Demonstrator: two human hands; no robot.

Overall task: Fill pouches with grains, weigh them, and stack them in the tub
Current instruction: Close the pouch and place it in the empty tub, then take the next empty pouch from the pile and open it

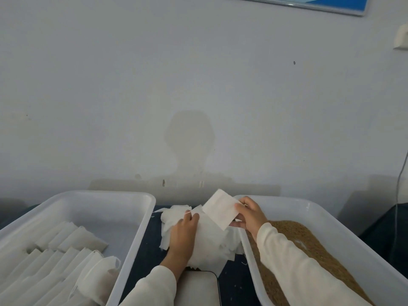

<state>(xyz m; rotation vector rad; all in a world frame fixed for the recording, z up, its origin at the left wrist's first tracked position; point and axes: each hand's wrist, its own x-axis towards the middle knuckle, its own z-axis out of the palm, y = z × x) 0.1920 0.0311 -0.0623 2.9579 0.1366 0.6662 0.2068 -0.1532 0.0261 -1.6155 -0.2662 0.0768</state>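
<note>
A heap of empty white pouches [212,241] lies on the dark table between two white tubs. My right hand [249,215] pinches one flat empty pouch [220,209] lifted above the heap. My left hand [184,230] rests on the heap's left side, fingers bent into the cloth. The left tub [141,217] holds rows of filled white pouches [59,250]. The right tub [331,217] holds brown grains [309,241]. A white scale [197,288] sits at the near edge between the tubs, partly under my left sleeve.
A pale wall rises right behind the table. A thin cable [398,184] hangs at the far right. The dark tabletop [148,246] shows between the tubs.
</note>
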